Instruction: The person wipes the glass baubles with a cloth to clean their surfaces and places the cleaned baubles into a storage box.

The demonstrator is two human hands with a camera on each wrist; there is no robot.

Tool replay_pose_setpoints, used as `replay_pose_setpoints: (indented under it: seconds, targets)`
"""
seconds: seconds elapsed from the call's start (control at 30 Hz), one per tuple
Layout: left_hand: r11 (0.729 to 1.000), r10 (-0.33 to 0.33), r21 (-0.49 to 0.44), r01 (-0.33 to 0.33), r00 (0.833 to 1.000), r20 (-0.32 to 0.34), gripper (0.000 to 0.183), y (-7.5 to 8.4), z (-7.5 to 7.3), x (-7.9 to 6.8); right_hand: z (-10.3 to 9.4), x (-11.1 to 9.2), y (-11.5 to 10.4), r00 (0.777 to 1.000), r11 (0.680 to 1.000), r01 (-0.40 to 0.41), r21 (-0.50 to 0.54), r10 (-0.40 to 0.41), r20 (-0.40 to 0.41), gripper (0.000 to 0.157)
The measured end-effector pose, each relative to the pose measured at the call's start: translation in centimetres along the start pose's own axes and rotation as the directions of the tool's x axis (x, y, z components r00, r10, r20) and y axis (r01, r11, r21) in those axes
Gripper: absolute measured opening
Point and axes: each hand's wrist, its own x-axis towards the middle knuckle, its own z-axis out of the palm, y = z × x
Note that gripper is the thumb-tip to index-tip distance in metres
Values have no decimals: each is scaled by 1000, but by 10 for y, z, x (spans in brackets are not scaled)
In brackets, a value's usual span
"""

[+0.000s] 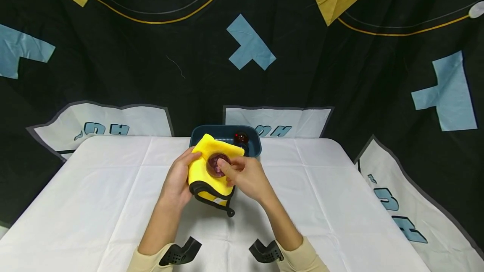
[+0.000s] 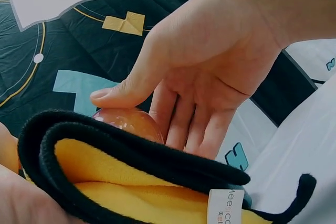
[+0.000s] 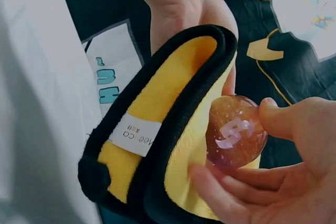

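My left hand (image 1: 177, 179) holds a folded yellow cloth (image 1: 198, 171) with black edging, thumb on its front face. In front of the cloth, my right hand (image 1: 249, 177) pinches a clear reddish-purple ball (image 3: 236, 132) between thumb and fingers. A pale pink mark shows inside the ball in the right wrist view, and its left side touches the cloth. The cloth's folded layers spread apart at the black-edged end, where a white label (image 3: 135, 134) is visible. In the left wrist view, the cloth hides part of the ball (image 2: 131, 121) and the right fingertips.
Behind the hands, a dark blue bin (image 1: 254, 132) stands at the table's far edge. A dark red ball (image 1: 240, 138) lies in it; the cloth and hands cover part of the bin. White sheeting covers the table (image 1: 109, 179). A black patterned curtain (image 1: 196, 79) hangs behind.
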Motion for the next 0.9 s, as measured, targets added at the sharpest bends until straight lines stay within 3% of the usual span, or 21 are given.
replay_pose_setpoints:
  seconds: [0.23, 0.33, 0.53, 0.9]
  targets:
    - [1000, 0, -8, 0, 1000, 7, 52, 1, -1, 0, 8, -5, -6, 975, 990, 139, -12, -139, -176, 43]
    - [1000, 2, -18, -1, 1000, 19, 50, 2, -2, -1, 7, -9, -10, 977, 989, 149, -10, -148, -150, 42]
    - [1000, 3, -23, -3, 1000, 30, 50, 3, -3, -1, -1, -13, -16, 994, 994, 103, 18, -103, -39, 57]
    - [1000, -1, 4, 1, 1000, 6, 52, 1, 0, -1, -6, -8, -10, 997, 998, 63, -22, -64, -48, 46]
